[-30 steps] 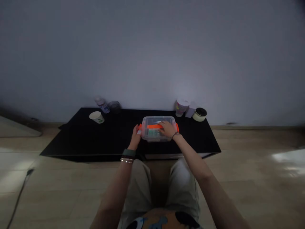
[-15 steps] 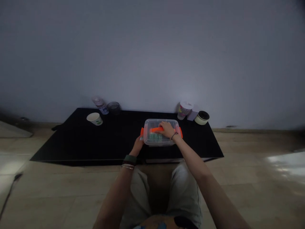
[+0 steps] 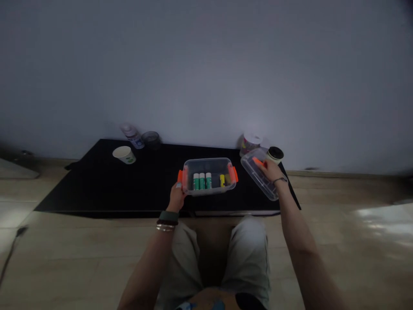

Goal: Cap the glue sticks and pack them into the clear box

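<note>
A clear plastic box (image 3: pixel 208 162) with orange latches stands uncovered near the front of the black table. Inside it are three green, white-capped tubes (image 3: pixel 202 181) and a small yellow item (image 3: pixel 222 180). My left hand (image 3: pixel 177 196) is closed on the box's left end, by the orange latch. To the right of the box, my right hand (image 3: pixel 271 170) grips the orange handle (image 3: pixel 258 162) of the clear lid (image 3: pixel 262 178), which is tilted over the table's right side. The lid partly covers the view of things behind it.
The black table (image 3: pixel 151 181) bears a paper cup (image 3: pixel 124 155), a lilac bottle (image 3: pixel 132 136) and a dark bowl (image 3: pixel 151 140) at the left. A white-lidded clear container (image 3: pixel 251 143) and a cream jar with a black top (image 3: pixel 275 154) stand at the right. A wall (image 3: pixel 206 77) rises behind.
The lid has come off the box and moved right in my right hand, baring the tubes inside. My left hand remains at the box's left end.
</note>
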Tool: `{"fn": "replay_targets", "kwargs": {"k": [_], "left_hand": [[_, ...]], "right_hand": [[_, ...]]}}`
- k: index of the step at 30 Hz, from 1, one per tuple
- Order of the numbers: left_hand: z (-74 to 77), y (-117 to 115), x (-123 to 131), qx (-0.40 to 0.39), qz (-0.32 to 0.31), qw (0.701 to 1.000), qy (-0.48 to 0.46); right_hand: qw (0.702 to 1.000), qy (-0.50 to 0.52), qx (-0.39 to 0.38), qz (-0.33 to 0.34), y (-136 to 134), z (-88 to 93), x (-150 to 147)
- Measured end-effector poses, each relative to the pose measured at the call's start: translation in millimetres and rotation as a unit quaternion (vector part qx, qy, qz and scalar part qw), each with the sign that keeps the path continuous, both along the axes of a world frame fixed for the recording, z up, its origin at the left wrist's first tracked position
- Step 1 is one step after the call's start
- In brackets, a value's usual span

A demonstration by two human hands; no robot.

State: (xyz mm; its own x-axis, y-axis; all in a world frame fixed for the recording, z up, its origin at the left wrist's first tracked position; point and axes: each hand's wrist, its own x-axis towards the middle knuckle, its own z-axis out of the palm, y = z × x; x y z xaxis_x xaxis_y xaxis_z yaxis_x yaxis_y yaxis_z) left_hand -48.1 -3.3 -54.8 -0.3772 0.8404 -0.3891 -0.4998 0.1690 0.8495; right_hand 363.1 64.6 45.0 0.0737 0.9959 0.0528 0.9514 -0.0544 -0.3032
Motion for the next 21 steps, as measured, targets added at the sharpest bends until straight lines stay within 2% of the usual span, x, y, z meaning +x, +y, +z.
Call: {"fn": "replay_targets", "kwargs": {"k": [3, 5, 7, 9, 11, 13, 15, 16, 17, 19, 21], "left_hand": [[2.5, -6.7, 0.6, -0.014, 0.018, 1.000, -0.018], [4.2, -10.5, 4.5, -0.012, 0.038, 0.999, -0.036], [4.9, -13.4, 9.1, -0.007, 0.056, 0.997, -0.049], [4.3, -15.3, 11.8, 0.001, 0.060, 0.997, -0.050], [2.7, -16.7, 12.1, 0.007, 0.055, 0.997, -0.047], [0.5, -17.4, 10.6, 0.010, 0.045, 0.998, -0.045], [-1.3, -17.1, 8.9, 0.006, 0.034, 0.999, -0.038], [-1.7, -16.7, 8.2, 0.000, 0.032, 0.999, -0.034], [-1.7, -16.1, 7.6, -0.007, 0.030, 0.999, -0.030], [-0.4, -15.0, 6.6, -0.021, 0.024, 0.999, -0.030], [2.5, -14.6, 5.5, -0.027, 0.007, 0.999, -0.031]], "right_hand": [[0.990, -0.076, -0.119, -0.026, -7.3, -39.7, 7.9], [0.981, -0.099, -0.165, -0.032, -8.4, -61.7, 5.4], [0.976, -0.110, -0.182, -0.043, -7.2, -76.7, 1.0], [0.975, -0.116, -0.181, -0.060, -4.3, -82.4, -4.5], [0.977, -0.120, -0.162, -0.074, 0.0, -77.0, -14.1], [0.986, -0.113, -0.098, -0.071, 5.0, -60.8, -33.1], [0.997, -0.076, -0.001, -0.030, 11.0, -38.0, -65.5], [0.999, -0.044, 0.030, 0.012, 14.5, -26.5, -87.0], [0.997, -0.013, 0.029, 0.076, 18.7, -16.4, -111.3], [0.983, 0.015, -0.025, 0.184, 29.3, -4.1, -164.7], [0.964, 0.002, -0.138, 0.229, 42.0, -4.6, -216.8]]}}
